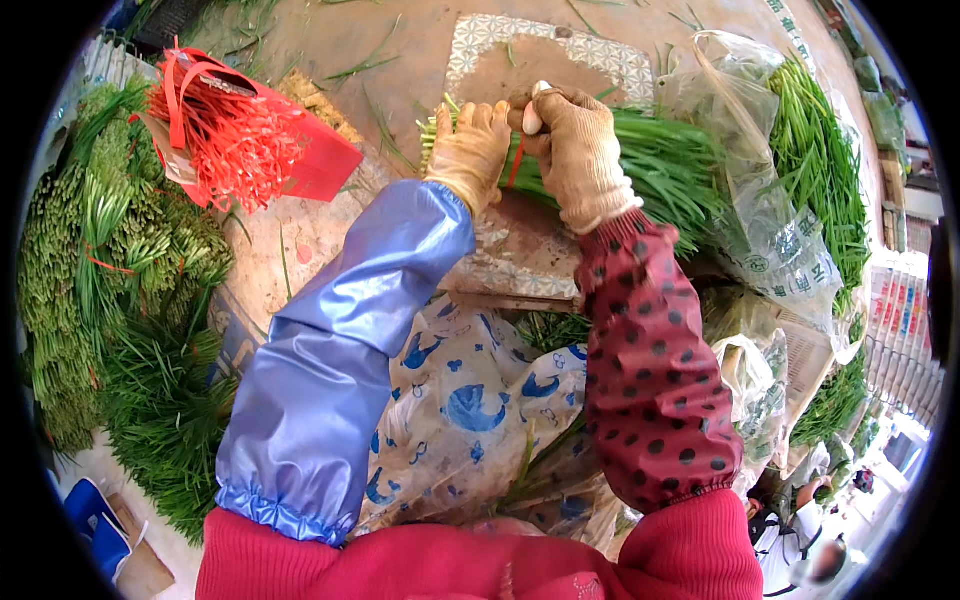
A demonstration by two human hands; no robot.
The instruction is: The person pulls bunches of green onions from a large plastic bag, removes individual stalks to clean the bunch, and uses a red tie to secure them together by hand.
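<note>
A bunch of long green garlic chives [665, 165] lies across the patterned board ahead of me, pale cut ends to the left and leaves to the right. My left hand [468, 150], in a stained work glove, is wrapped over the bunch near those cut ends. A thin red tie [516, 162] runs round the stems between my hands. Just above it, my right hand [578, 150] is closed in a pinch at the tie's upper end, its thumb tip and a fingertip bare through the glove. What lies between those fingertips is mostly hidden.
A red box [325, 160] full of red ties [235, 150] stands at the left. Tied chive bunches [110, 240] are heaped beyond it. To the right are clear plastic bags [740, 150] and more chives [820, 150]. Printed plastic sheeting [470, 400] covers my lap.
</note>
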